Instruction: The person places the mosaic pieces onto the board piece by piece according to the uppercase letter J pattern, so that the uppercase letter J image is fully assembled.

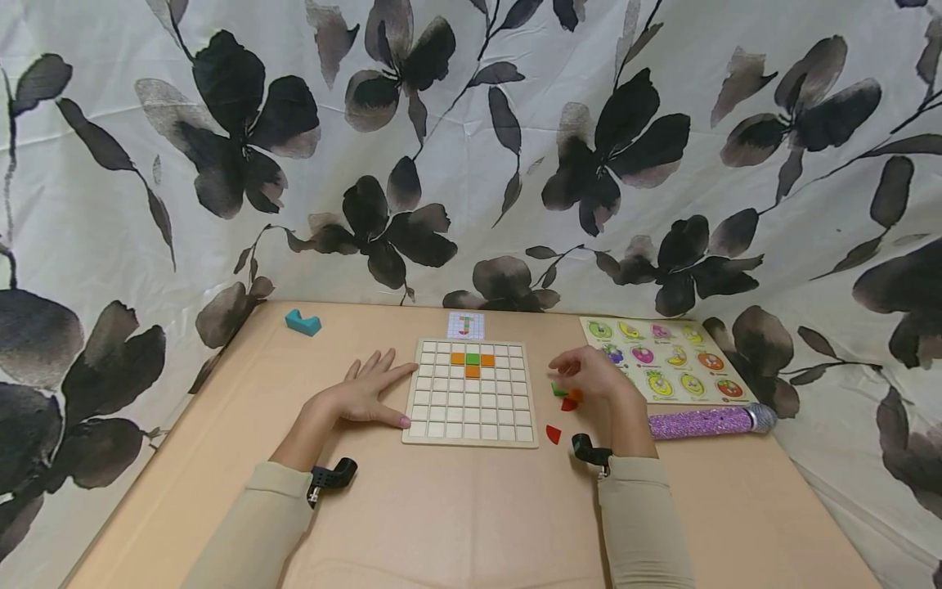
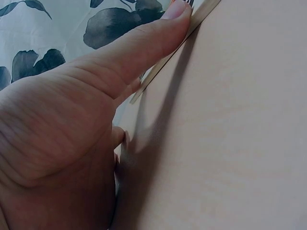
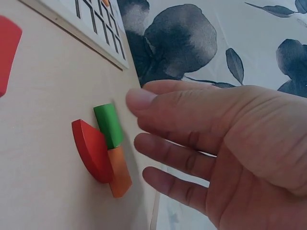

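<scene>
A pale wooden grid board [image 1: 471, 411] lies mid-table, with three orange squares and one green square [image 1: 473, 359] forming a T near its top. My left hand [image 1: 362, 391] rests at the board's left edge, fingers spread; in the left wrist view its thumb [image 2: 158, 43] touches the rim. Right of the board, my right hand [image 1: 593, 372] hovers by loose pieces. The right wrist view shows its fingers loosely bent with nothing visible between them, beside a green block [image 3: 109, 124], an orange block [image 3: 121, 173] and a red curved-edge piece [image 3: 90, 151]. Another red piece [image 1: 553, 434] lies nearer me.
A small grid card [image 1: 466, 325] with a coloured pattern lies behind the board. At the back left sits a teal block [image 1: 302, 322]. A fruit picture sheet [image 1: 666, 360] and a purple glittery microphone [image 1: 702, 421] lie to the right. Floral cloth [image 1: 486, 164] hangs behind the table.
</scene>
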Available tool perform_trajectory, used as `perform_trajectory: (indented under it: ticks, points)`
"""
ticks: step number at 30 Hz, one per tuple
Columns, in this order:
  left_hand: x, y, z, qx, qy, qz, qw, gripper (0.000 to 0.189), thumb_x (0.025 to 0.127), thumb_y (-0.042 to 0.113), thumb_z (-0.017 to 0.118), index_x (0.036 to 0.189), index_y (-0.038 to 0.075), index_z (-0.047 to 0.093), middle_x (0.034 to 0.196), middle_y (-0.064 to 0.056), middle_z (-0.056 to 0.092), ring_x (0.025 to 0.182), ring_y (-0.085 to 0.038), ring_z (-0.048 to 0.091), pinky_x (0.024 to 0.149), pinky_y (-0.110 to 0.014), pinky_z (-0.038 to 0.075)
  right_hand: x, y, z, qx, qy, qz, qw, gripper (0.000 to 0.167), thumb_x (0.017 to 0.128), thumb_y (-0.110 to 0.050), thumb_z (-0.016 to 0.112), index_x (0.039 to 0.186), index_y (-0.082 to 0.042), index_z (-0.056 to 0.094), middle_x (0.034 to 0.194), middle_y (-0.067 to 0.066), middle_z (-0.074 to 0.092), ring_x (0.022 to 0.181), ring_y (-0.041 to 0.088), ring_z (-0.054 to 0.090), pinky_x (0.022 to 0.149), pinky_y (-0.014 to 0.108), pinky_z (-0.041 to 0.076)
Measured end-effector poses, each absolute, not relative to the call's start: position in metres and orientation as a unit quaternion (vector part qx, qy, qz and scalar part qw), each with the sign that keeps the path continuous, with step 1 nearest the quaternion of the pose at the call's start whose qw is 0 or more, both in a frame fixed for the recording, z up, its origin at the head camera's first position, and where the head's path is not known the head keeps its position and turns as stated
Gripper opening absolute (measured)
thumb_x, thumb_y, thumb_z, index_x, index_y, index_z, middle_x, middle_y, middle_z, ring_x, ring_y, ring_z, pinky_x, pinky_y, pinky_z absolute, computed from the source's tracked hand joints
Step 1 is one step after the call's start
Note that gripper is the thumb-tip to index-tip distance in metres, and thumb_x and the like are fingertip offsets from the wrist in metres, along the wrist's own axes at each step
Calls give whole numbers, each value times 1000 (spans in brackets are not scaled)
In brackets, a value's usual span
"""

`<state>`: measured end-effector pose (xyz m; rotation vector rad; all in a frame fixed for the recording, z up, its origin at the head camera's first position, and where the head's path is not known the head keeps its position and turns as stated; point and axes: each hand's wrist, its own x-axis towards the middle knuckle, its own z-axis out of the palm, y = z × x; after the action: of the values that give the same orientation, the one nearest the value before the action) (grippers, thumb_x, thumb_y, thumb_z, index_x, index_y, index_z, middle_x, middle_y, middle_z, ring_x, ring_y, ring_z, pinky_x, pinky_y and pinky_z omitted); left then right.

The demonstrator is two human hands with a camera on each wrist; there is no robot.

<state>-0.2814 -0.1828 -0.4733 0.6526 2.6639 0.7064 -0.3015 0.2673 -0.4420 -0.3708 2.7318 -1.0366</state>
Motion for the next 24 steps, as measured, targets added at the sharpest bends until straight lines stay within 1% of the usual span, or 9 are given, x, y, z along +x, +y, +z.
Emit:
perform_trajectory:
  ticks: [2,5,8,12,17,24]
  points:
    - [-281,-183,-473,228,930,246,154,108,78,63,83,165,25,32,174,-24,0,160,-49,-8,122,-73,-8,-301,267,-442,-125,924,-347,105,32,88,-1,79,120,-2,76,102,12,70,86,24,58,70,32,51]
    - [-282,-182,-473,230,929,246,154,108,78,63,83,165,24,32,174,-25,0,160,-50,-8,122,-73,-8,-300,265,-443,-111,925,-346,116,30,88,-1,80,118,-4,77,104,12,73,87,24,59,72,30,52]
    - [-282,-182,-472,231,928,246,156,107,78,63,83,165,25,32,174,-24,0,160,-49,-8,122,-73,-9,-300,264,-445,-94,924,-349,128,29,88,-2,80,117,-6,78,108,11,75,90,24,60,74,28,54]
    - [-281,-182,-472,230,929,245,157,108,78,63,83,165,24,32,174,-24,0,160,-49,-8,123,-72,-9,-300,264,-446,-90,923,-348,135,27,90,-3,79,116,-6,78,108,10,76,90,23,60,74,28,54]
    - [-281,-182,-471,229,929,247,156,108,78,63,83,165,23,32,174,-25,0,160,-49,-8,122,-73,-9,-299,264,-448,-97,919,-354,142,25,90,0,77,115,-3,78,107,11,76,83,20,61,73,29,54]
    - [-280,-182,-470,228,929,245,157,108,78,63,83,165,24,32,174,-25,0,160,-49,-8,123,-73,-8,-300,263,-451,-89,919,-358,143,23,89,0,78,112,-4,80,102,11,77,76,19,60,68,27,55]
